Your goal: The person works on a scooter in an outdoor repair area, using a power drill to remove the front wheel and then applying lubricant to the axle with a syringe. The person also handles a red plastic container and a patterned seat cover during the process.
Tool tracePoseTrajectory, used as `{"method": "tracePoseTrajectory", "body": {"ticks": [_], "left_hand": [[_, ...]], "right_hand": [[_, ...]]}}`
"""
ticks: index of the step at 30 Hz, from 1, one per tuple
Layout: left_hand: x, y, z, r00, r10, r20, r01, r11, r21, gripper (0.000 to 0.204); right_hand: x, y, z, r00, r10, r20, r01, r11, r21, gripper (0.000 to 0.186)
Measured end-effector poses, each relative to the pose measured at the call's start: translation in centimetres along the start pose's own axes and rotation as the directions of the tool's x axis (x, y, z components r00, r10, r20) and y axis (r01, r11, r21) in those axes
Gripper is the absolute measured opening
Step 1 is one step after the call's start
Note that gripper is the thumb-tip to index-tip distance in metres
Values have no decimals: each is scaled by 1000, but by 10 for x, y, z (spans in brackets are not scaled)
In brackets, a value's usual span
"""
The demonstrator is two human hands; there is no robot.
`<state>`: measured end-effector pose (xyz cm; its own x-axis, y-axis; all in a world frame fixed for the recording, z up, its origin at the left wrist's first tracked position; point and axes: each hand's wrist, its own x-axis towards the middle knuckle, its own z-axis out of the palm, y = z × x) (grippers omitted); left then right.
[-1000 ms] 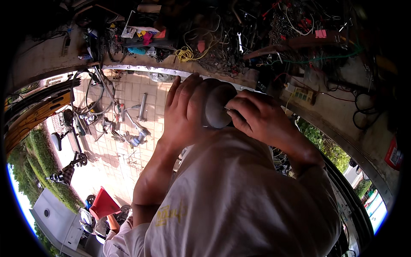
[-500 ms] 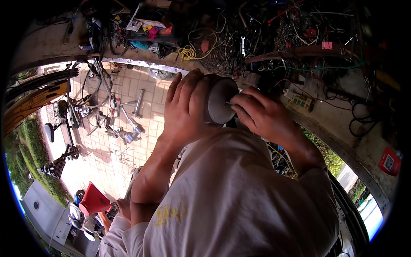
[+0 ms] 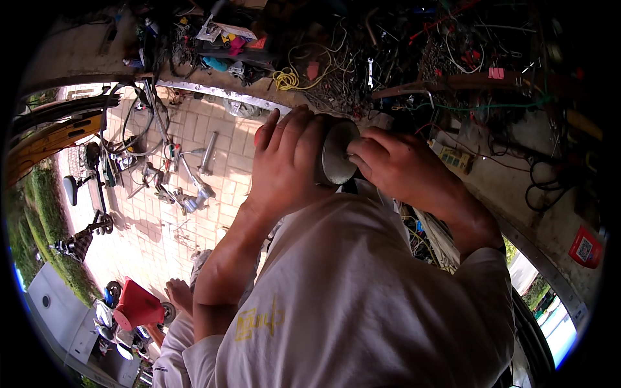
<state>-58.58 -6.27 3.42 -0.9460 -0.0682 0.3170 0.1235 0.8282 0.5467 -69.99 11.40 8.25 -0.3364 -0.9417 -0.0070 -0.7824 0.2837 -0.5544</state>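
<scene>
I hold a grey metal cylinder (image 3: 337, 154) with a flat round end, close in front of my chest. My left hand (image 3: 284, 161) wraps around its body from the left, fingers pointing up. My right hand (image 3: 396, 169) grips its round end from the right with the fingertips on the rim. The part of the cylinder under my left palm is hidden. My white shirt (image 3: 362, 291) fills the lower middle of the view.
A cluttered workbench (image 3: 401, 71) with tangled wires, a yellow cable coil (image 3: 284, 79) and a wrench (image 3: 370, 71) lies just beyond my hands. Bicycle parts and metal tubes (image 3: 187, 187) lie on the brick paving at left. A red stool (image 3: 136, 304) stands lower left.
The cylinder has turned in my hands, so its flat end now faces more to the right. My right fingertips have shifted along its rim. Both hands stay on it.
</scene>
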Motion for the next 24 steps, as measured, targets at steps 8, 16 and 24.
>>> {"method": "tracePoseTrajectory", "body": {"ticks": [8, 16, 24], "left_hand": [[4, 4, -8, 1000, -2, 3, 2, 1000, 26, 89], [6, 1, -5, 1000, 10, 0, -10, 1000, 26, 88], [5, 0, 2, 1000, -15, -12, 15, 1000, 26, 91]], "right_hand": [[0, -1, 11, 989, 84, -125, -64, 985, 158, 15], [3, -3, 18, 966, 197, -166, -166, 969, 180, 20], [10, -3, 24, 925, 357, -131, -298, 895, 332, 33]]}}
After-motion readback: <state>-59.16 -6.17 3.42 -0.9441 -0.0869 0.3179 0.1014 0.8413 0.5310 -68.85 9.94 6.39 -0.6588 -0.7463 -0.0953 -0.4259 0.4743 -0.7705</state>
